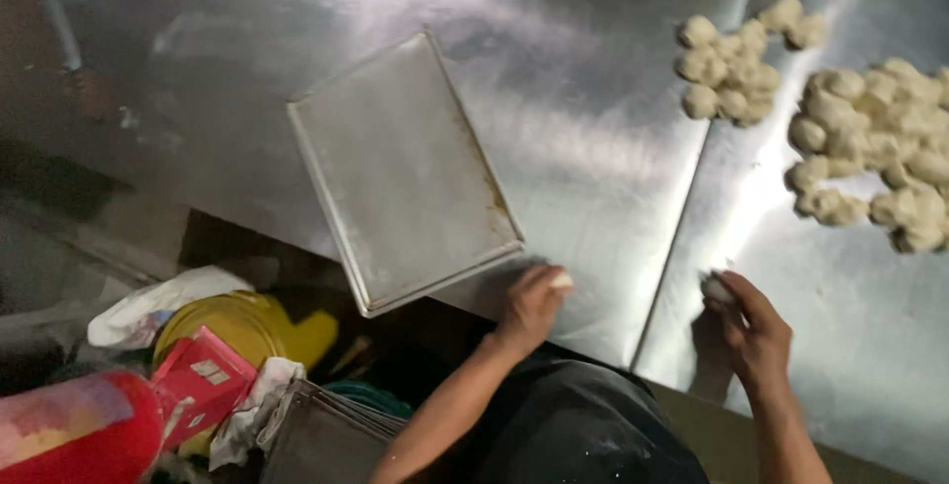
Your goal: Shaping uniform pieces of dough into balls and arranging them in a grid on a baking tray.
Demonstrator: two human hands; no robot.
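My left hand point(532, 304) rests on the steel table near its front edge, closed over a small pale dough ball point(561, 280), just right of the flat metal baking tray point(400, 173). My right hand point(753, 326) cups another small dough ball point(716, 289) against the tabletop, further right. Two heaps of several dough pieces lie at the far right: a smaller heap point(736, 64) and a larger heap point(880, 143). The tray holds nothing.
The steel table point(593, 128) has a seam running diagonally between my hands. Below its front edge at the left sit a yellow bucket point(247, 326), a red box point(203, 375), a red container point(84, 430), white cloths point(158, 306) and stacked metal trays point(326, 435).
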